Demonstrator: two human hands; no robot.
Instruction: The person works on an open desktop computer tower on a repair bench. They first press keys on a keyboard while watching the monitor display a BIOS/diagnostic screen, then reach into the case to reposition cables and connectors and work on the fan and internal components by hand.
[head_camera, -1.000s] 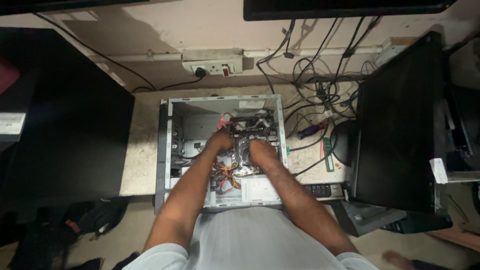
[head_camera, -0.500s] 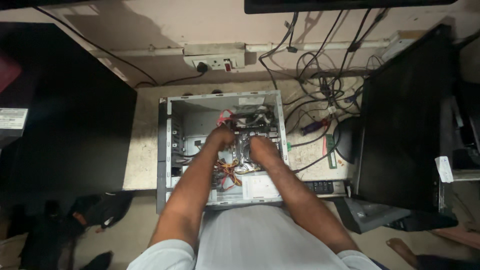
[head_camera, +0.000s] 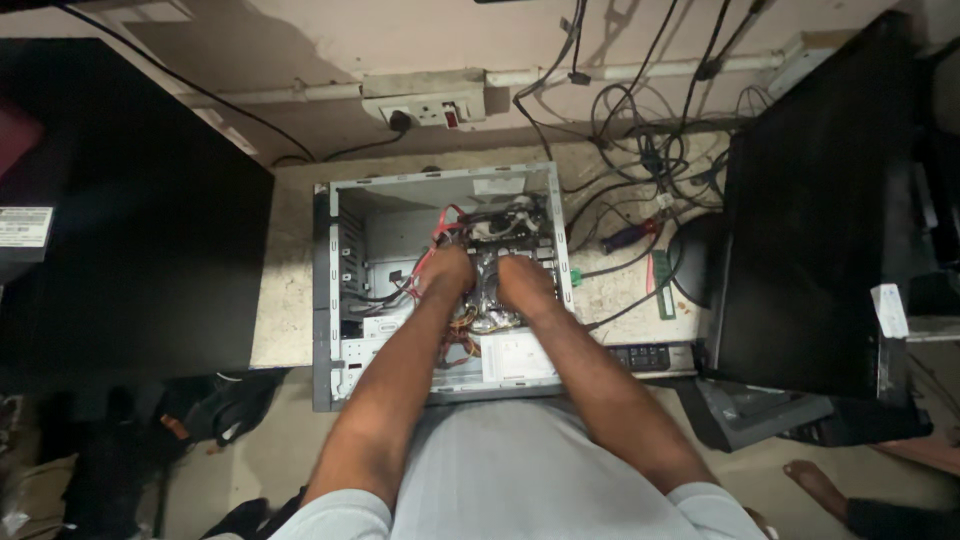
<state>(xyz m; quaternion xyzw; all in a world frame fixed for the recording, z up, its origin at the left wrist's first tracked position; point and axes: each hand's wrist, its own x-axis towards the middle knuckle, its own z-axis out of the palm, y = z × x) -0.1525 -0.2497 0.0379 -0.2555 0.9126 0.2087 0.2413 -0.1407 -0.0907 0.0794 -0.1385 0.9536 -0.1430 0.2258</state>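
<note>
Fingers (head_camera: 452, 268) deep inside open computer case (head_camera: 340, 300)

Both hands, left (head_camera: 447, 272) & right (head_camera: 524, 283), inside open PC case (head_camera: 325, 290) on desk, touching internal parts.

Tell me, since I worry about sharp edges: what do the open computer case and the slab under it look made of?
Computer case: bare sheet metal by its look, dull grey, thin folded edges, punched slots. Slab: likely stone or concrete, pale, speckled, matte. Both hands, left hand and right hand, reach inside.
</note>
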